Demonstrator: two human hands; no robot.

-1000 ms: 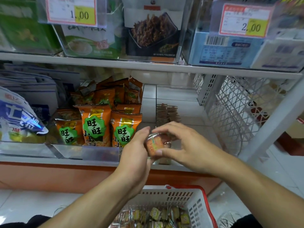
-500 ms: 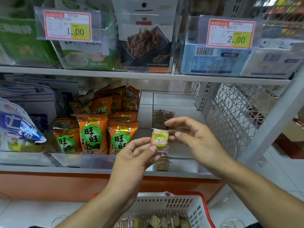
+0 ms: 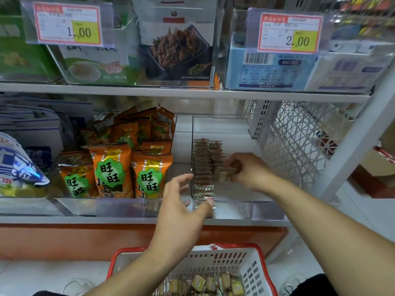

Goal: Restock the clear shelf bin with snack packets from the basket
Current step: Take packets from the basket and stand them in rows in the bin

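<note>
The right hand [image 3: 249, 169] reaches inside the clear shelf bin [image 3: 239, 210] at the shelf's right end, its fingers pinching a snack packet [image 3: 227, 173] against the row of packets [image 3: 206, 159] standing along the bin's left wall. The left hand [image 3: 181, 201] hovers at the bin's front left corner, fingers spread wide and holding nothing. More packets lie in the red-rimmed basket [image 3: 254, 272] below the shelf edge.

My right hand [image 3: 249, 170] reaches into the clear plastic shelf bin [image 3: 239, 210], fingers curled on a small snack packet [image 3: 227, 173] against the standing row of packets [image 3: 205, 161]. My left hand [image 3: 181, 201] hovers with loose fingers at the bin's front corner. Below my wrists sits the red-rimmed white basket [image 3: 254, 272].
</note>
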